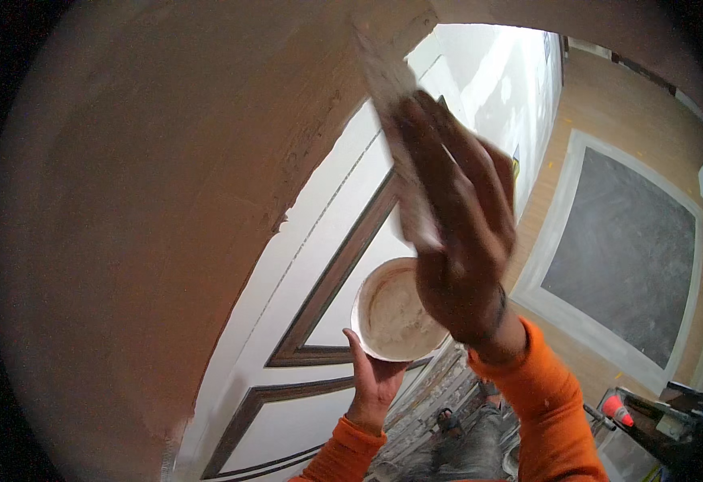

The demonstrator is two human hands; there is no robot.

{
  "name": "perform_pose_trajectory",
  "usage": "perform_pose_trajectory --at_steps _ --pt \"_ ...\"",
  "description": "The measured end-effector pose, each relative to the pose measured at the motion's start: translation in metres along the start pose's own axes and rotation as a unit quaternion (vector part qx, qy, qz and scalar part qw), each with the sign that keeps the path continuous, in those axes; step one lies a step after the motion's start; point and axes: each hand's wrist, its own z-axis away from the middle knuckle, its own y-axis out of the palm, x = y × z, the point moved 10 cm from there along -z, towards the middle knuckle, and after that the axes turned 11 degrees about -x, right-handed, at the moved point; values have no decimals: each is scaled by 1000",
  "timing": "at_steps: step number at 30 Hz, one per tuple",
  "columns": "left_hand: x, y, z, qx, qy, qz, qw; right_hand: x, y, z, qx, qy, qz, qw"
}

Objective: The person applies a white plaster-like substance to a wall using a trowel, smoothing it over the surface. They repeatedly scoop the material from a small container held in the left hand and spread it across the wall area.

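My left hand (377, 384) is wrapped under and around a pale bowl (359, 321), its thumb up along the outer wall. Light brown paste (403, 317) lies inside the bowl. Above it, my right hand (468, 201) grips a flat, wide blade (387, 68), probably a scraper, smeared by motion. The blade reaches up along the edge of a brown coated surface (166, 161); whether it touches that surface I cannot tell. Part of the bowl's right side is hidden behind my right hand.
White wall panels (287, 281) with dark brown mouldings (351, 257) run beside the brown coating's ragged edge. Below are my feet (448, 422) on rough, stained boards (416, 410). A dark rectangle (625, 249) with a pale border lies on the wooden floor; an orange cone (617, 410) is at lower right.
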Motion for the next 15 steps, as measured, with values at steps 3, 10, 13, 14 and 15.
perform_pose_trajectory --at_steps 3,10,13,14,15 --pt "-8 20 5 94 60 -3 994 19 34 7 -46 -93 91 990" --pt "12 -56 -1 -28 -27 19 999 60 1 67 139 55 -94 984" --pt "10 -18 -8 -12 -18 -3 1000 5 -22 30 70 84 -26 994" --pt "7 -4 -6 -2 -9 -10 1000 -10 -33 2 23 96 7 995" --pt "4 -1 -4 -1 -4 -15 1000 -26 -34 -15 -11 115 12 993"
